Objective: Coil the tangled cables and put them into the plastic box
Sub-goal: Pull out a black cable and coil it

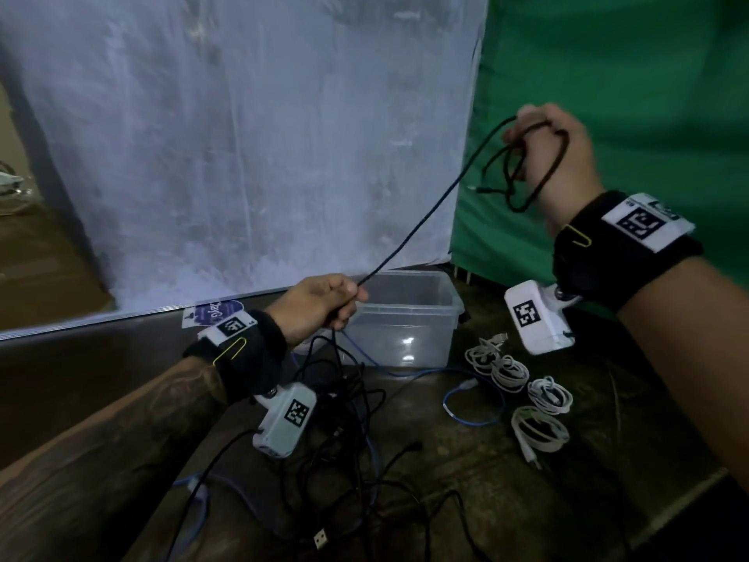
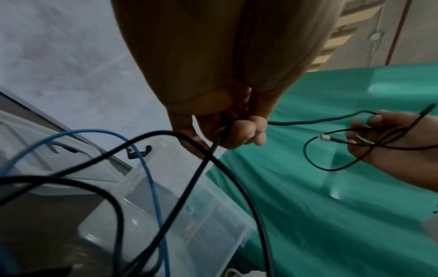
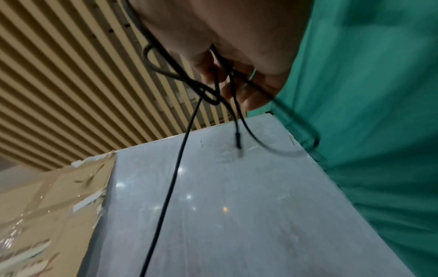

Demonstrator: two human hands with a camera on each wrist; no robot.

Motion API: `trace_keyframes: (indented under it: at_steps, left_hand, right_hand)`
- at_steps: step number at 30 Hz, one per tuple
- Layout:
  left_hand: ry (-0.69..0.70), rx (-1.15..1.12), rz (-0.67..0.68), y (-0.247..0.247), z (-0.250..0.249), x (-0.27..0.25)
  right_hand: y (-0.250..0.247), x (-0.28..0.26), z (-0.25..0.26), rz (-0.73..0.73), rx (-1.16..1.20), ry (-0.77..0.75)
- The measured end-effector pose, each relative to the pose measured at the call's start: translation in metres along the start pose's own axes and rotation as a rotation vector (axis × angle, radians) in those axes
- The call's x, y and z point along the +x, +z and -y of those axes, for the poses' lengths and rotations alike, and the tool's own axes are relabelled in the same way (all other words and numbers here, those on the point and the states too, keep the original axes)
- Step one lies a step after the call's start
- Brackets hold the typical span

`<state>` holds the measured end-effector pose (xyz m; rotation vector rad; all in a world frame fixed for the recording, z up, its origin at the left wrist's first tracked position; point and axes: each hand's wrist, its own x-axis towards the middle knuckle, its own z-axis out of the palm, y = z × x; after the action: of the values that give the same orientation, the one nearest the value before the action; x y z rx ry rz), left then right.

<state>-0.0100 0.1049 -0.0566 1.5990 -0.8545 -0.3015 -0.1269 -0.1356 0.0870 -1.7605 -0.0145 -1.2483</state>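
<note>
A thin black cable (image 1: pixel 421 221) runs taut from my raised right hand (image 1: pixel 547 156) down to my left hand (image 1: pixel 324 306). The right hand holds several loose loops of it (image 1: pixel 523 176) wound round the fingers, with the plug end hanging (image 3: pixel 237 142). My left hand pinches the cable (image 2: pixel 220 138) just above the clear plastic box (image 1: pixel 429 342). Below the left hand the cable drops into a tangle of black cables (image 1: pixel 356 432) and a blue cable (image 1: pixel 474 403) on the dark table. The box looks empty.
Three coiled white cables (image 1: pixel 527 391) lie on the table right of the box. A USB plug (image 1: pixel 320 539) lies near the front edge. A grey panel (image 1: pixel 243 156) and a green cloth (image 1: pixel 628 75) stand behind the table.
</note>
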Motion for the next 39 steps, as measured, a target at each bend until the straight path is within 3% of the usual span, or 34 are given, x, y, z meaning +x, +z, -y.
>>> trace_keyframes:
  at_steps: [2, 4, 7, 12, 14, 16, 19, 20, 24, 25, 28, 31, 34, 37, 39]
  left_hand:
    - [-0.027, -0.011, -0.041, -0.005, 0.004, 0.000]
    - [-0.025, -0.038, -0.130, -0.007, 0.003, 0.005]
    - [-0.009, -0.111, -0.269, -0.010, -0.010, 0.013]
    - [0.034, -0.168, -0.357, -0.012, -0.035, 0.022]
    - [0.047, -0.097, -0.333, -0.012, -0.040, 0.023]
    - [0.072, 0.003, -0.280, -0.010, -0.043, 0.021]
    - [0.120, 0.115, -0.172, 0.000, -0.050, 0.018]
    - [0.133, 0.133, -0.147, 0.004, -0.053, 0.017]
    - [0.161, 0.149, -0.086, 0.011, -0.064, 0.016]
    - [0.159, 0.131, -0.062, 0.010, -0.064, 0.015]
    - [0.127, 0.066, -0.026, 0.002, -0.050, 0.012]
    - [0.060, 0.044, -0.028, -0.008, -0.028, 0.004]
    - [0.053, 0.075, -0.134, -0.013, -0.022, 0.004]
    - [0.116, 0.135, -0.192, -0.014, -0.040, 0.009]
    - [0.153, 0.165, -0.163, -0.010, -0.054, 0.013]
  right_hand:
    - [-0.001, -0.001, 0.000, -0.036, 0.067, 0.012]
    - [0.000, -0.008, 0.003, 0.054, 0.138, 0.065]
    - [0.007, -0.027, -0.003, 0.418, 0.114, 0.187]
    - [0.023, -0.071, -0.032, 1.185, -0.470, 0.263]
    - [0.023, -0.077, -0.032, 1.379, -0.790, 0.187]
    - [0.024, -0.073, -0.028, 1.263, -0.814, 0.064]
    - [0.034, -0.062, -0.019, 0.808, -0.491, -0.038]
    - [0.039, -0.059, -0.017, 0.725, -0.408, -0.018]
    - [0.049, -0.055, -0.005, 0.818, -0.451, 0.026]
    - [0.047, -0.052, -0.002, 0.770, -0.475, -0.003]
    - [0.036, -0.034, 0.000, 0.437, -0.373, -0.034]
    - [0.018, -0.015, -0.001, 0.158, -0.155, 0.107]
    - [0.010, -0.010, -0.009, 0.168, -0.205, 0.145]
    - [0.016, -0.019, -0.008, 0.191, -0.533, -0.154]
    - [0.030, -0.033, 0.001, 0.316, -0.529, -0.284]
